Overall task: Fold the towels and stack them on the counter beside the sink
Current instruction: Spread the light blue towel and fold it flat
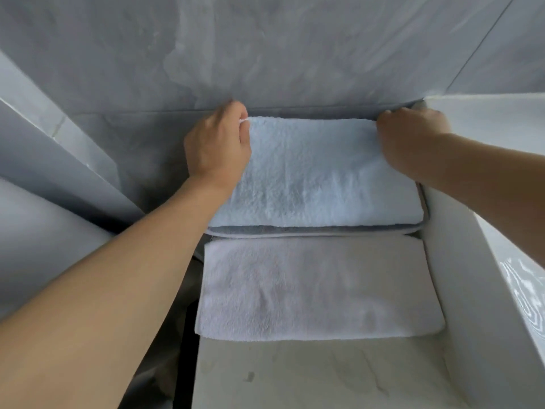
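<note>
So the light blue towel [318, 175] is folded and sitting on top of a grey towel [283, 230] at the back of the counter [309, 376], right against the wall [265, 54]. Left hand [216, 146] pinches its far left corner, right hand [413, 137] grips the far right corner with curled fingers. A folded white towel [315, 287] lies just in front, with the white sink [483, 231] to the right.

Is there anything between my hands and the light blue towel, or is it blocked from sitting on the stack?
Nothing visible. The left hand and right hand already hold the light blue towel at its far corners, and it lies directly on the grey towel.
</note>
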Tool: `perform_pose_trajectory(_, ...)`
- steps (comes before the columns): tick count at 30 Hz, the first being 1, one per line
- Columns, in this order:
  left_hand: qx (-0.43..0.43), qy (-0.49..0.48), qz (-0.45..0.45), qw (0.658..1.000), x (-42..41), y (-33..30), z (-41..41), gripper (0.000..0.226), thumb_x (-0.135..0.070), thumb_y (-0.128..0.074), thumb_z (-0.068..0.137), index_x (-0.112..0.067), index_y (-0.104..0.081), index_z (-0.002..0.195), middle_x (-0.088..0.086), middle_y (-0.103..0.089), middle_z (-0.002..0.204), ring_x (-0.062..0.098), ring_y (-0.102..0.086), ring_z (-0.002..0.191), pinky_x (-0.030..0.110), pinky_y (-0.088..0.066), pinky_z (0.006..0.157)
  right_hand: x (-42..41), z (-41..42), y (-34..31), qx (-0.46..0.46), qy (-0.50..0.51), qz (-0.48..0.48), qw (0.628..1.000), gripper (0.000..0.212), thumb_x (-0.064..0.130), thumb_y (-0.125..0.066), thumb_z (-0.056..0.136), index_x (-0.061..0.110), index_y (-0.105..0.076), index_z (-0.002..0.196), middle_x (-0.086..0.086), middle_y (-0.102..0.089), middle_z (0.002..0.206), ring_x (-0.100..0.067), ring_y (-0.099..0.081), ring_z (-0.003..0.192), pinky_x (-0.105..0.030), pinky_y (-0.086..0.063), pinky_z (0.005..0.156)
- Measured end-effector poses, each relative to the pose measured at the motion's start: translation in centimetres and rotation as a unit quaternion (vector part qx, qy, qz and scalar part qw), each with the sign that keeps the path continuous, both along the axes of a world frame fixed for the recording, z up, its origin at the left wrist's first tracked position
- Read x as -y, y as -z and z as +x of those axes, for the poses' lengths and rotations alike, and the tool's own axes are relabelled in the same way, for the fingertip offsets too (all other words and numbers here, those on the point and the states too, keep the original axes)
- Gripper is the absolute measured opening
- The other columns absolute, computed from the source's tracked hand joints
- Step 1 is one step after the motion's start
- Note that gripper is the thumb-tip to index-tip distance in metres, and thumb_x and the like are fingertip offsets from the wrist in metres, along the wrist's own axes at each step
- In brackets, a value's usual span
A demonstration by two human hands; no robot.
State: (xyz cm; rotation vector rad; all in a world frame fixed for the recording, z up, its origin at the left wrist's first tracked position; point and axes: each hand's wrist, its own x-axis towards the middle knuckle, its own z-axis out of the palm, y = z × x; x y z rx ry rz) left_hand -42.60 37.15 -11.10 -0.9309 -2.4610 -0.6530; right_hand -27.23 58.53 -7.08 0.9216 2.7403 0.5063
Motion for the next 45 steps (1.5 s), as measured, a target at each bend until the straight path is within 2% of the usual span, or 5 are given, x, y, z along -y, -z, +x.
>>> perform_pose_trajectory(9,-0.065,0.072,-0.109,0.989,-0.5,3.9,-1.8,0.005,-0.005,-0.061,0.087,-0.009,-0.059,0.086,0.008,-0.062,0.077,0.033,-0.057,0.066,0.037,-0.044,0.049,-2.1,-1.6,1.8,-0.045,0.017,-0.044,0.998,0.032,0.0,-0.047,0.091,-0.005,-0.053,0.122,-0.027,-0.057,0.125,-0.042,-0.054,0.118,-0.045,-0.044,0.096)
perform_pose_trajectory(17,-0.015,0.132,-0.079,0.988,-2.1,1.7,3.2,0.042,-0.013,-0.047,0.084,-0.011,-0.058,0.125,0.009,-0.057,0.131,0.034,-0.05,0.117,0.047,-0.032,0.101,4.2,2.0,6.9,-0.302,-0.07,-0.119,0.943,0.057,0.025,-0.051,0.091,0.009,-0.04,0.144,-0.017,-0.029,0.153,-0.039,-0.025,0.139,-0.052,-0.015,0.115)
perform_pose_trajectory(26,0.161,0.078,-0.292,0.94,-0.2,5.3,3.4,0.071,-0.071,0.0,0.092,-0.042,0.012,0.155,-0.013,0.027,0.162,0.014,0.029,0.148,0.054,0.013,0.12,2.2,2.4,9.9,-0.22,-0.052,-0.189,0.956,0.064,0.057,-0.015,0.094,0.037,-0.012,0.155,0.004,0.005,0.165,-0.023,0.009,0.151,-0.047,0.011,0.119)
perform_pose_trajectory(36,0.139,0.013,-0.306,0.942,0.2,5.5,3.7,0.069,-0.064,-0.002,0.098,-0.032,0.012,0.157,-0.002,0.023,0.164,0.02,0.024,0.15,0.059,0.013,0.119,2.6,2.3,9.9,-0.215,-0.048,-0.18,0.959,0.065,0.052,-0.017,0.095,0.03,-0.014,0.156,-0.002,0.001,0.165,-0.025,0.005,0.151,-0.047,0.009,0.12)
perform_pose_trajectory(45,0.081,0.079,-0.139,0.984,4.8,5.0,17.0,0.062,-0.04,-0.028,0.102,-0.008,-0.031,0.154,0.008,-0.022,0.164,0.029,-0.012,0.153,0.052,-0.009,0.123,10.9,12.0,9.4,-0.308,-0.131,-0.202,0.92,0.057,0.03,-0.029,0.098,0.004,-0.037,0.148,-0.014,-0.034,0.155,-0.032,-0.028,0.145,-0.048,-0.012,0.12)
